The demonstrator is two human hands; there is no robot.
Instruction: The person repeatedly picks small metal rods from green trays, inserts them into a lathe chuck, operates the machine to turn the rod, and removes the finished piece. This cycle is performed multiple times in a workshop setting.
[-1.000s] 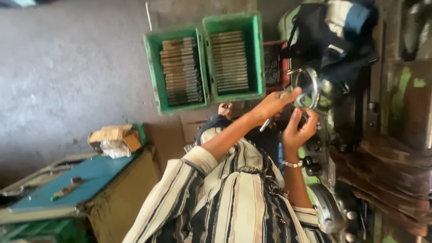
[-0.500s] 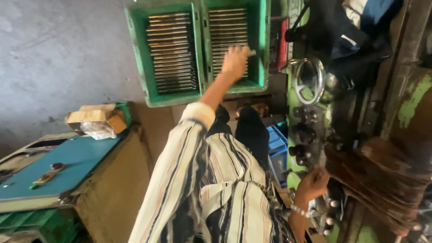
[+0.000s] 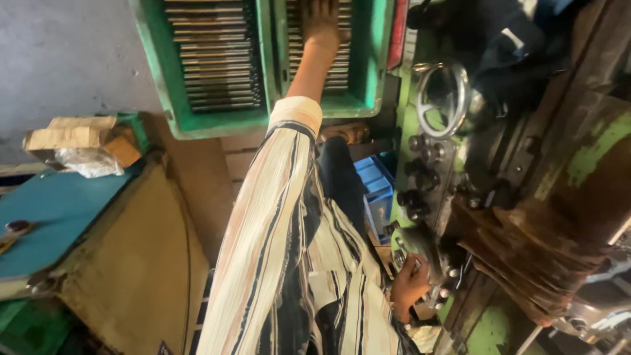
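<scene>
Reaching way out, the left hand [image 3: 323, 21] lies flat and spread on the metal rods [image 3: 314, 59] in the right-hand green tray [image 3: 368, 72]. Down low, the right hand [image 3: 409, 288] is curled around a knob [image 3: 420, 246] on the grimy green machine [image 3: 526, 184]. A second tray of rods [image 3: 210, 59] sits just beside.

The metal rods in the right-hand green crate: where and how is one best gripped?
Probably by the middle of one rod, fingers across its width from above: the rods lie flat, packed side by side in the green crate, its rim blocking their ends. The left hand reaches in that way.
</scene>
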